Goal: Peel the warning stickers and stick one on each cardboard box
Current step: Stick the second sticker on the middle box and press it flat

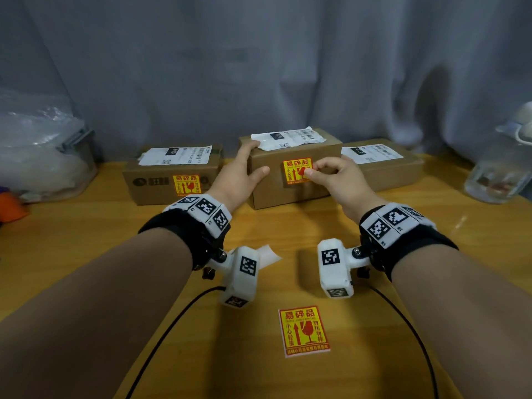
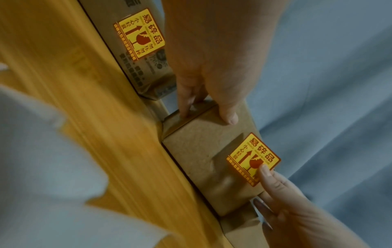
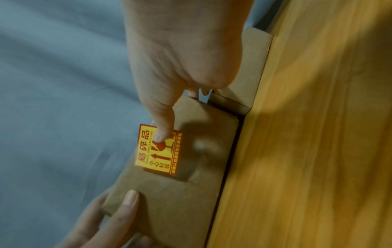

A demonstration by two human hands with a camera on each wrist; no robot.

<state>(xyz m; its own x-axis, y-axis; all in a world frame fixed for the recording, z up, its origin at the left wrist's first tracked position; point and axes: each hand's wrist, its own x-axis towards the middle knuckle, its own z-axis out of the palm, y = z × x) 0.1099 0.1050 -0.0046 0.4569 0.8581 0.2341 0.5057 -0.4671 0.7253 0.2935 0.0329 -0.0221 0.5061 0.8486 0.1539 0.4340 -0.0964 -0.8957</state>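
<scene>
Three cardboard boxes stand in a row at the back of the wooden table (image 1: 86,254). The left box (image 1: 152,194) carries a yellow-red warning sticker (image 1: 187,184) on its front. My left hand (image 1: 256,158) grips the middle box (image 1: 267,194) at its left top corner, thumb on the front face. My right hand (image 1: 312,168) pinches a second sticker (image 1: 293,172) by its right edge against that front; its free side stands slightly off the cardboard (image 3: 157,159). The right box (image 1: 394,171) shows no sticker on its front. Another sticker (image 1: 305,331) lies on the table near me.
A clear plastic tub (image 1: 43,168) with bags stands at the back left, and a clear bottle (image 1: 501,168) at the back right. A white backing paper (image 1: 269,254) lies under my left wrist. A grey curtain (image 1: 259,67) hangs behind the boxes.
</scene>
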